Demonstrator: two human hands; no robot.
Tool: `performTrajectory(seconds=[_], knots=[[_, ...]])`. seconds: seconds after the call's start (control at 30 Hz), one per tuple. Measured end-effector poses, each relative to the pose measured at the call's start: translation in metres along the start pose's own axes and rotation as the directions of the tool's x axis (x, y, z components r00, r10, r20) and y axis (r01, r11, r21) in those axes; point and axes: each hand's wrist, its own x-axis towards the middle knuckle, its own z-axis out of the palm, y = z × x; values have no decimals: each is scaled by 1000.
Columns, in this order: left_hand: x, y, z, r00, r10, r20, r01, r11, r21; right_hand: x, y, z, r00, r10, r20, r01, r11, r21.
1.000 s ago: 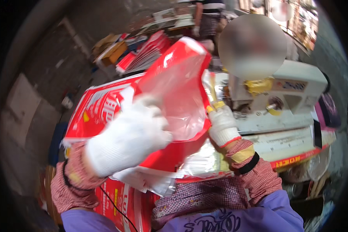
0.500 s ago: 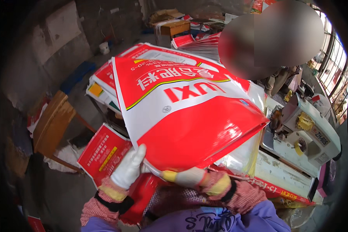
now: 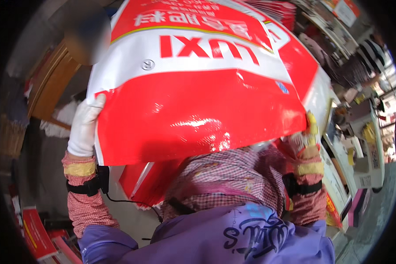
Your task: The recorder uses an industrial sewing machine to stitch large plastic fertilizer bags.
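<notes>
A large red and white printed plastic bag (image 3: pixel 198 110) is spread out in front of me, its shiny red end nearest my body. My left hand (image 3: pixel 83 125), in a white glove, grips the bag's left edge, thumb on top. At the near right corner, my gloved right hand (image 3: pixel 307 134) with yellow fingertips pinches the other side; part of that hand is behind the bag. More red bags (image 3: pixel 141 180) hang below the near edge, beside my checked apron (image 3: pixel 237 169).
Beyond and under the held bag lies a stack of similar bags (image 3: pixel 306 61). A pale sewing machine (image 3: pixel 367 149) stands at the right. To the left is a wooden chair (image 3: pixel 53 88). Red bags (image 3: pixel 35 231) lie at lower left. Another person (image 3: pixel 369 57) is at upper right.
My hands have moved apart, the left one further left and up, the right one to the right corner. The bag is now pulled wide and closer, and my view has turned downward.
</notes>
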Motion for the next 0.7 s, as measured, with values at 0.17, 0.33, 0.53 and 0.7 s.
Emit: performTrajectory(seconds=[0.17, 0.33, 0.53, 0.7], knots=[[-69, -38, -69, 958, 1, -285, -66, 974, -217, 72, 66, 99, 948, -274, 164, 318, 757, -571], [-138, -155, -119, 739, -303, -601, 30, 907, -421, 105, 158, 157, 800, -216, 560, 437, -431, -789], [-175, -301, -131, 596, -514, -616, 120, 816, -565, 189, 267, 121, 805, 259, 533, 581, -522, -624], [-193, -368, -103, 398, -739, -543, 418, 673, -609, 181, 275, 34, 821, 448, 354, 505, -277, -818]])
